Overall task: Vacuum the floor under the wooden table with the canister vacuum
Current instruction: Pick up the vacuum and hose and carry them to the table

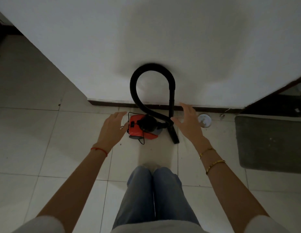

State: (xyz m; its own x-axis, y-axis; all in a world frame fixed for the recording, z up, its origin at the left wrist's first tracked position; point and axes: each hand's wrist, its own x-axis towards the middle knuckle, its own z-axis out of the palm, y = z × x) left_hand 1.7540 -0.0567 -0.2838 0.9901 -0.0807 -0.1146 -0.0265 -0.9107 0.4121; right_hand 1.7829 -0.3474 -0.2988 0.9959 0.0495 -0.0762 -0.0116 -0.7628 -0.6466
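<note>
The small red canister vacuum (141, 127) sits on the pale tiled floor (45, 148) by the white wall's dark skirting (213, 109), likely parked out of the way, its black ribbed hose (134, 91) looping up against the wall. Its black rigid nozzle tube (172, 115) stands nearly upright, mouth down on the tiles. The left hand (112, 126) and right hand (188, 121) hover on either side with fingers spread, holding nothing, seemingly ready to lift it.

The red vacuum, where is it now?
In the head view, the red vacuum sits on the tiled floor near the wall, between the left hand and right hand.
</note>
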